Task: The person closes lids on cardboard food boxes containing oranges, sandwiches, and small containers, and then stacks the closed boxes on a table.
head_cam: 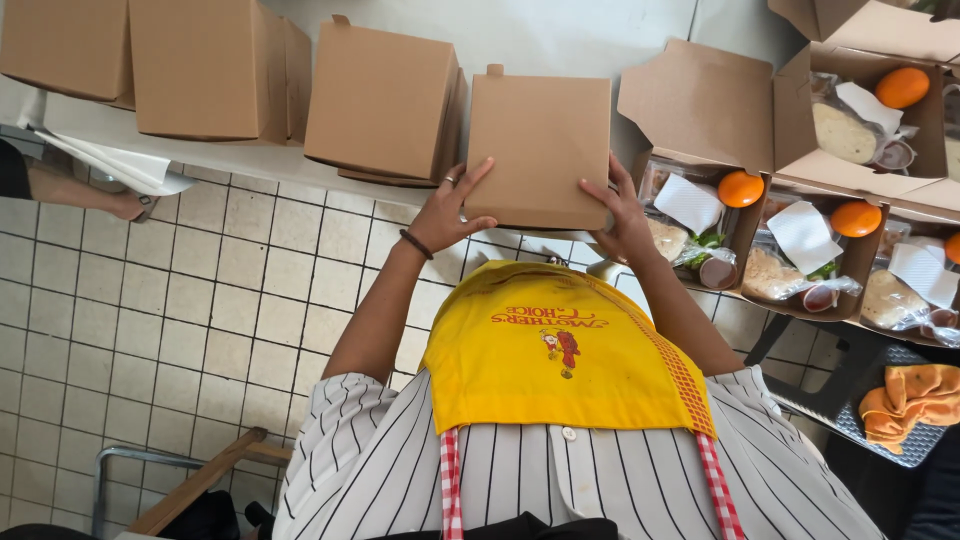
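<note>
A closed brown cardboard box (pixel 540 140) stands at the counter's front edge, right before me. My left hand (pixel 450 208) presses against its left side near the bottom corner. My right hand (pixel 622 215) grips its lower right corner. Both hands hold the box between them. A dark band sits on my left wrist. Below my arms I see my yellow apron (pixel 560 350) over a striped shirt.
Three more closed boxes (pixel 385 100) line the white counter (pixel 240 155) to the left. To the right, several open boxes (pixel 800 250) hold wrapped food, white napkins and oranges (pixel 741 188). An orange cloth (pixel 915 395) lies at the lower right. Another person's foot (pixel 125 203) shows on the tiled floor at left.
</note>
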